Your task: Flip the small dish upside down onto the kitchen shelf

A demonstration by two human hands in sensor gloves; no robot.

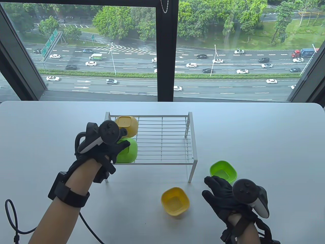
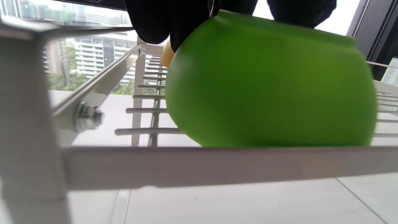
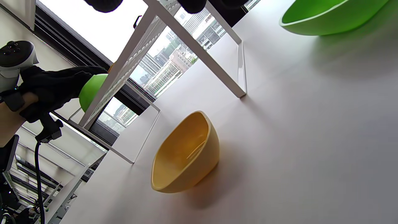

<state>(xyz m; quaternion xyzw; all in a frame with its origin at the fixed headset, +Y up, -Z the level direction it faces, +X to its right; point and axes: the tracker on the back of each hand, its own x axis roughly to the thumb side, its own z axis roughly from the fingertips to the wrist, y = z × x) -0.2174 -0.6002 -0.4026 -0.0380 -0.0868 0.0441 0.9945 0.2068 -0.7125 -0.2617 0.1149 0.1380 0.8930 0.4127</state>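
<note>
White table [image 1: 254, 132], window [image 1: 101, 50] behind

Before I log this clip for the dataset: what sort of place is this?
Probably a high-rise office or lab, staged as a kitchen: a white table against a big window over a highway, holding a wire shelf and plastic dishes.

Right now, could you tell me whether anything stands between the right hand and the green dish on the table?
Nothing visible does. The right hand hovers open just beside the upright green dish, with only bare table between them. The yellow dish sits off to its left, out of the way.
</note>
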